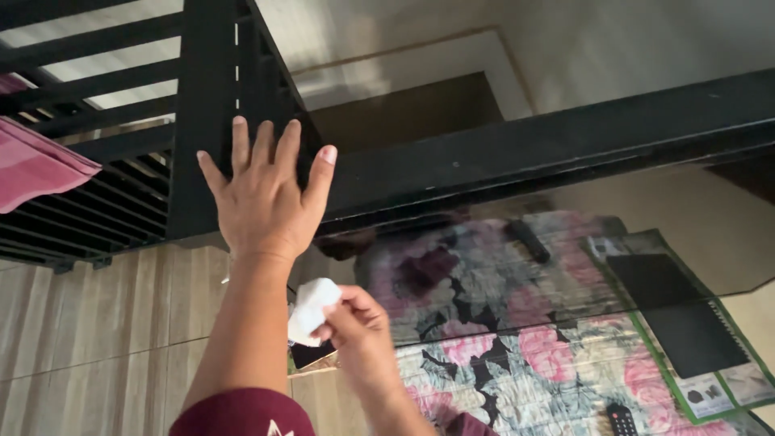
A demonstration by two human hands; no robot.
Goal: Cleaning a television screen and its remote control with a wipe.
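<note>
Head view: left hand (262, 194) flat on black railing (525, 149); right hand (355, 323) pinching white wad (311, 309).

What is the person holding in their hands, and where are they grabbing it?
The right hand pinches a crumpled white tissue by its lower edge with the fingertips. The left hand holds nothing; it presses flat against the black railing post.

Black railing (517, 153) looks like painted metal, slightly glossy and scuffed; below it a soft floral cloth (517, 355), beside that pale wood-grain floor (89, 339); white crumpled tissue (311, 309) looks matt paper
</note>
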